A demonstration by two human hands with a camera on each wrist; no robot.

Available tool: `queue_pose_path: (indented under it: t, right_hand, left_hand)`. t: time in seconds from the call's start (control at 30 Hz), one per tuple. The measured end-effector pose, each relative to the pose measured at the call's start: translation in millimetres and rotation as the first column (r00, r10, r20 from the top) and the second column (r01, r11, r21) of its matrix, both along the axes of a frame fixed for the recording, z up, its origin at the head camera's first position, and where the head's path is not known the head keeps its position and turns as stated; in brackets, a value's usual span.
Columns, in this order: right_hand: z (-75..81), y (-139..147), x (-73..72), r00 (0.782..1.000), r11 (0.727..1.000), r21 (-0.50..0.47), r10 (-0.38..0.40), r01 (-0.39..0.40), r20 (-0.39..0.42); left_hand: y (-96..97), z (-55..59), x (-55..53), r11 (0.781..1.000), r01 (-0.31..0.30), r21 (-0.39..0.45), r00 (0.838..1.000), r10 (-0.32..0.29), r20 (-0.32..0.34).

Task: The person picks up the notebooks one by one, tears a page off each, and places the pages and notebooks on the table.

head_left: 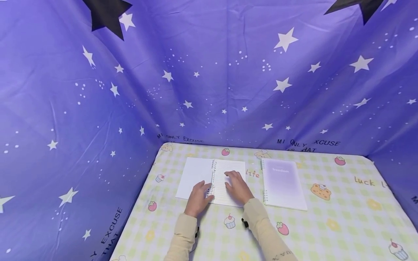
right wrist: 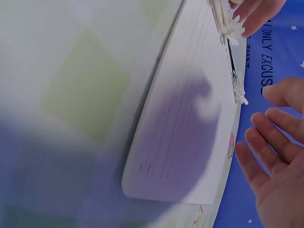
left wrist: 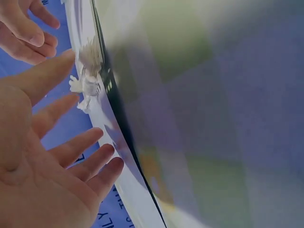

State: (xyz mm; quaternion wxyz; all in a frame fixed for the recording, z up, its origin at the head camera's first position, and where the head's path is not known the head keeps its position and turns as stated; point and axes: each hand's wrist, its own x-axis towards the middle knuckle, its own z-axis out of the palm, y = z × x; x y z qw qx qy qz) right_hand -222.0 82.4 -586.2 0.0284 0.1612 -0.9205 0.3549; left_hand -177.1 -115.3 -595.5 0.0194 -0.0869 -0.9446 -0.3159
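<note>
An open spiral notebook (head_left: pixel 225 166) lies flat on the table, a blank white side at left and a lined page (right wrist: pixel 190 57) at right. White rings (right wrist: pixel 239 88) join the two halves. My left hand (head_left: pixel 197 199) is by the lower part of the binding, thumb and fingers spread apart. In the left wrist view that left hand (left wrist: pixel 61 166) shows an empty palm and loosely extended fingers. Above the lined page is my right hand (head_left: pixel 240 187), its shadow falling on the paper. Relaxed fingers and nothing in the palm show on this right hand (right wrist: pixel 280 156) in the right wrist view.
To the right lies a closed spiral notebook (head_left: pixel 283 185) with a pale purple cover reading "freedom". A checked cloth (head_left: pixel 352 217) with cupcakes, strawberries and bears covers the table. Purple starry fabric (head_left: pixel 225 72) hangs behind and along the sides.
</note>
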Motion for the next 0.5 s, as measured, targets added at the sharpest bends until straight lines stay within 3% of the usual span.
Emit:
queue_pose_path:
  t: [0.13,0.5]
  right_hand:
    - [-1.6,2.9,-3.0,1.0,1.0,0.008,-0.01,0.01,-0.013]
    - [-4.1,15.5,-10.9,0.998,0.998,0.035,-0.052,0.05,0.046]
  left_hand:
    - [-0.3,-3.3,0.9,0.999,0.011,-0.037,1.0,-0.012,-0.015]
    - [0.6,-7.3,5.4,1.0,0.024,-0.008,1.0,-0.024,-0.014]
